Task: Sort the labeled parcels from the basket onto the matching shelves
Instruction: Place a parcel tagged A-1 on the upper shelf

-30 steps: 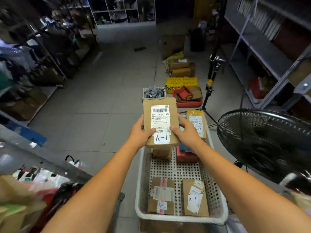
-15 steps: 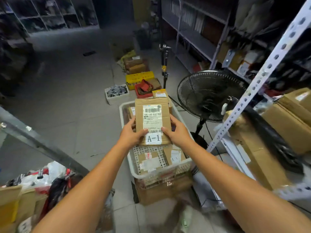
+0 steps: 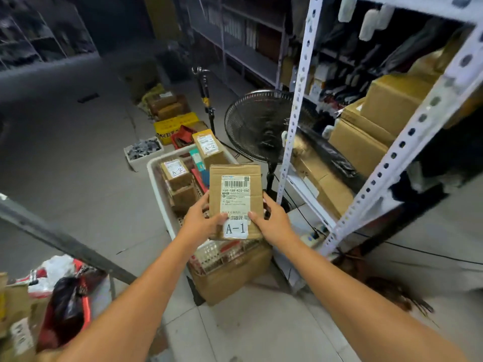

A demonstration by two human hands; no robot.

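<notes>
I've got my left hand (image 3: 202, 220) and right hand (image 3: 274, 222) both clasping the A-1 parcel (image 3: 236, 201) by its near corners; stiff cardboard, probably light.

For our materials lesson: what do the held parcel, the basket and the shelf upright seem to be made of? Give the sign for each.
Held parcel: brown corrugated cardboard, matte, with folded flaps and glossy paper labels.
Basket: apparently white moulded plastic, with a smooth rim and a perforated floor.
Shelf upright: probably painted steel angle, pale with regular punched holes.
</notes>
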